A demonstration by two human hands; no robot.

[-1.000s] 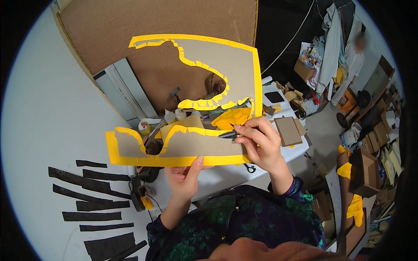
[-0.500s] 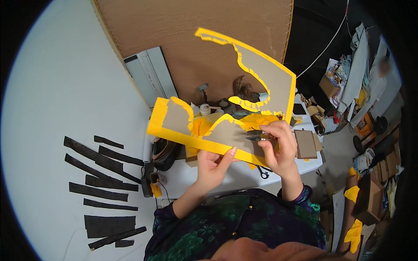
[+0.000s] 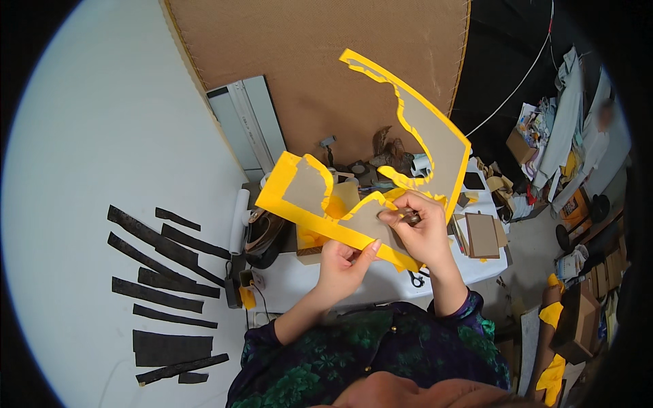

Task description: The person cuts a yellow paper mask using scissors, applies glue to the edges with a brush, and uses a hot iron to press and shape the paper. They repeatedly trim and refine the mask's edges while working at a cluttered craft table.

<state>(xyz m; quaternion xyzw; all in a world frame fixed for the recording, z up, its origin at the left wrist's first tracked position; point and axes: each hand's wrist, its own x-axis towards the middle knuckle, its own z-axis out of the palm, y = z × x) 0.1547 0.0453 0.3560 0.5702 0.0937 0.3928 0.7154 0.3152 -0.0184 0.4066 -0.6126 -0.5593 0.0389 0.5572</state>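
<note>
White wall fills the side to the left of the table (image 3: 299,275), and on it hang black strips (image 3: 163,285) in a loose column. Behind the table stands a big brown board (image 3: 313,61), with a grey panel (image 3: 248,126) leaning at its lower left corner.

Above the table, held up in the air, is a cardboard cut-out with yellow edging (image 3: 381,183): a brown sheet in an irregular curved shape, its lower bar running level just over the table and its long arm rising up in front of the brown board. The left hand (image 3: 343,265) grips the lower bar from beneath, thumb pressed on the front face and fingers curled behind. The right hand (image 3: 422,234) is closed, pinching a small dark tool (image 3: 410,219) against the cut-out near its middle; what sort of tool it is cannot be made out.

On the table below the cut-out lie scissors (image 3: 416,279), and at its left end sits a dark iron (image 3: 262,234). Toward its right end lie flat brown cardboard pieces (image 3: 481,234). Beyond the table's right end the floor is crowded with boxes and yellow scraps (image 3: 552,314).
</note>
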